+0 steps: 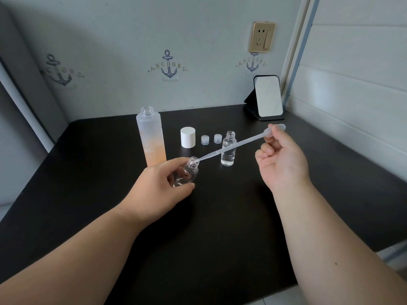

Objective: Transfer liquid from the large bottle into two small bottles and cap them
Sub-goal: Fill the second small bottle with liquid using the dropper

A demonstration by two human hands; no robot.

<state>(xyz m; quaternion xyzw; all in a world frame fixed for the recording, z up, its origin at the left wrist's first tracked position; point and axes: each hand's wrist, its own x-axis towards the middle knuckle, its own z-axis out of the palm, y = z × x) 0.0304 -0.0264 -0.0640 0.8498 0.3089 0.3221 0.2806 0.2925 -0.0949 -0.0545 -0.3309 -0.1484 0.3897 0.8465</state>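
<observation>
Two bare forearms reach in from the bottom edge over a black matte tabletop. The left hand grips a small clear plastic bottle, thumb and fingers curled round its body, holding it tilted with its open neck up and to the right; the bottle's lower part is hidden behind the fingers, and whether its base touches the table cannot be told. The right hand, raised well to the right, pinches the bulb end of a long translucent plastic pipette between thumb and fingertips, the other fingers curled into the palm. The pipette slants down to the left, its thin tip at the mouth of the held bottle.

Just behind the left hand stands a tall frosted cylindrical bottle, uncapped, with peach-orange liquid in its lower part. To its right sit a white cylindrical cap and two small clear ribbed caps in a row. Beside them a second small clear bottle stands upright and open, partly filled with clear liquid, crossed by the pipette's stem in this view. A black-framed standing mirror rests at the table's far right corner, under a gold wall socket.
</observation>
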